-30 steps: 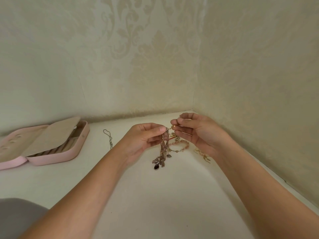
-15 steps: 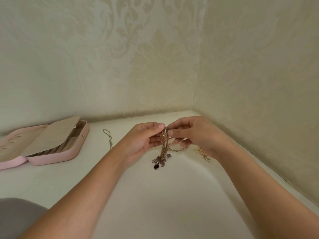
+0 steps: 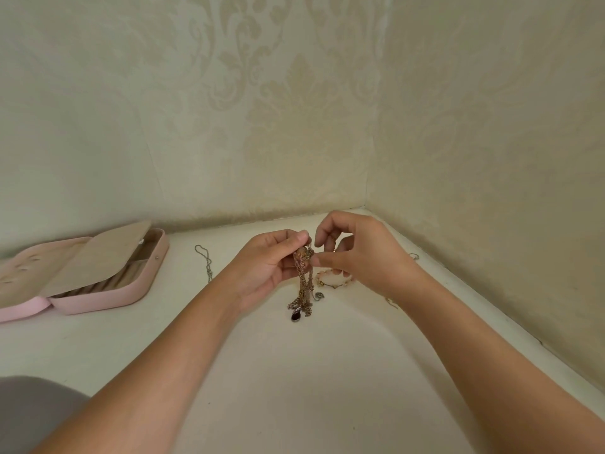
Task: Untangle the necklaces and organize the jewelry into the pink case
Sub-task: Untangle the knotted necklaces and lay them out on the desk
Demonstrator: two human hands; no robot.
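Our left hand [image 3: 268, 268] pinches the tangled necklaces [image 3: 302, 285] at the top, their ends dangling onto the worktop [image 3: 294, 371] near the wall corner [image 3: 366, 158], and our right hand [image 3: 363, 253] pinches the same knot. The pink case [image 3: 108, 298] lies open, well apart on the left.

The pink case [image 3: 108, 299] runs off the left edge. The right hand [image 3: 363, 257] covers part of the beaded bracelet [image 3: 327, 283]. The necklaces [image 3: 302, 280] are too fine to tell apart, or to see if that hand pinches one.
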